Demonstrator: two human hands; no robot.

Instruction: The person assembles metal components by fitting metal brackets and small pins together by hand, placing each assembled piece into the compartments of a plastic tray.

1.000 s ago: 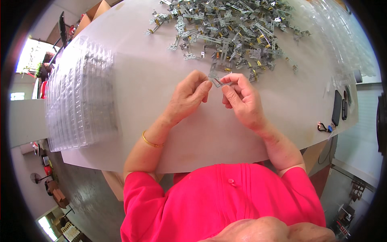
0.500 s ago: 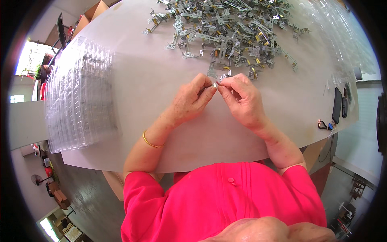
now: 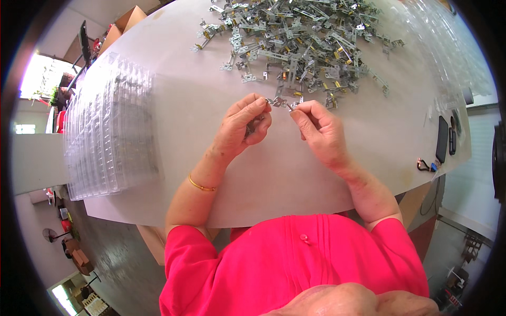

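Note:
Above the near middle of the table point(image 3: 253, 195), my left hand point(image 3: 245, 120) is closed on a small silvery metal bracket point(image 3: 277, 102) that sticks out past the thumb and forefinger. More metal shows inside its curled fingers, partly hidden. Just to the right, my right hand point(image 3: 320, 129) pinches the bracket's other end, or a second small metal piece touching it; I cannot tell which. Beyond both hands lies a large heap of metal brackets point(image 3: 295, 47), some with yellow parts.
A stack of clear plastic trays point(image 3: 108, 131) stands at the left, with more clear plastic trays point(image 3: 448, 52) at the far right. Near the right edge lie a black flat object point(image 3: 441, 138), a dark slim tool point(image 3: 451, 136) and a small blue-and-black tool point(image 3: 427, 165).
My hands have drawn slightly apart, the left one turning and the right one shifting a little right. More of the metal bracket now shows between them.

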